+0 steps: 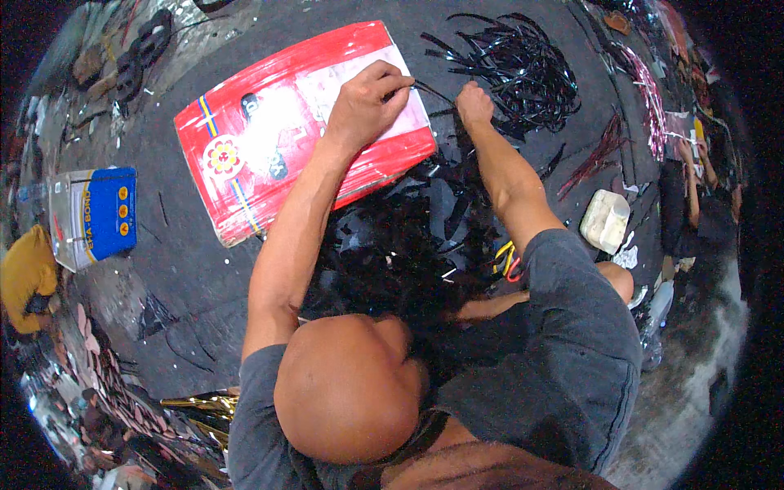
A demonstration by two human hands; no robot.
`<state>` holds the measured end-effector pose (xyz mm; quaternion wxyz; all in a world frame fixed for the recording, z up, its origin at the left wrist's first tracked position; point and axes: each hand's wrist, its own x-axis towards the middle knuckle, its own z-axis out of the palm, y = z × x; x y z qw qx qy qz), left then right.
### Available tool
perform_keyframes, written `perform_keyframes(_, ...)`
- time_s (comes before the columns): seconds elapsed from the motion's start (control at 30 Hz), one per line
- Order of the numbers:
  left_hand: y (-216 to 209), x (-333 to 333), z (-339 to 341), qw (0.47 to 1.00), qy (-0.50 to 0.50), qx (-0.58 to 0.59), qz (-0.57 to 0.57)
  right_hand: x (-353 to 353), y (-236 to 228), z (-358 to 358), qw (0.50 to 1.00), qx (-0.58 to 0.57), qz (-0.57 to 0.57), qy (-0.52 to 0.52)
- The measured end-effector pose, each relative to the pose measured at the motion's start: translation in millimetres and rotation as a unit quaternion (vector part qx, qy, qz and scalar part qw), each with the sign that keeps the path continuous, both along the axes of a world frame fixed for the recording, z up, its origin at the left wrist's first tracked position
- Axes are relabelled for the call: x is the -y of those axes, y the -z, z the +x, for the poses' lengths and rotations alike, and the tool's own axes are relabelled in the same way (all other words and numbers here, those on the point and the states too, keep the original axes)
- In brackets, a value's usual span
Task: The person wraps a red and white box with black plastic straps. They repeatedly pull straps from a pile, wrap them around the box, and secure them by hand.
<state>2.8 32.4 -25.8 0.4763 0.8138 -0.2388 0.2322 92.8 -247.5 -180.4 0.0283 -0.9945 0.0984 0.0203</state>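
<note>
A thin black strip [435, 92] stretches between my two hands. My left hand [367, 104] pinches one end of it, over the right part of a red and white box [306, 175] with a flower emblem. Just off the box's right edge, my right hand [474, 104] is closed on the strip's other end. A loose heap of shiny black strips [531, 77] lies beyond and to the right of my right hand. Black scraps [392, 233] are strewn below the box, and yellow and red tool handles [510, 263] show between them and my right sleeve.
A blue and white tin [106, 216] stands at left, near a mustard-clad person [28, 269]. At right are dark red strips [592, 163], pink strips [651, 110] and an off-white container [605, 220]. Gold strips [212, 412] lie lower left. Another person's arms [692, 184] show far right.
</note>
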Motion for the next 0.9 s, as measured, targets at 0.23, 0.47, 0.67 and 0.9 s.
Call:
perform_keyframes(0.23,2.1,-5.1,1.1,0.991,0.026,0.090,0.096,20.2,3.6,-1.7,0.999,0.027,-0.007,0.017)
perform_keyframes(0.47,2.0,-7.2,-1.6,0.992,0.030,0.083,0.093,33.5,-0.3,-0.5,0.999,0.000,0.008,0.034)
perform_keyframes(0.67,2.0,-3.2,-3.6,0.994,0.054,0.068,0.074,48.2,-8.8,-7.0,0.997,-0.006,0.014,0.072)
perform_keyframes(0.9,4.6,-8.4,-0.3,0.986,0.030,0.130,0.098,110.8,-16.0,-12.3,0.997,-0.036,-0.050,0.042)
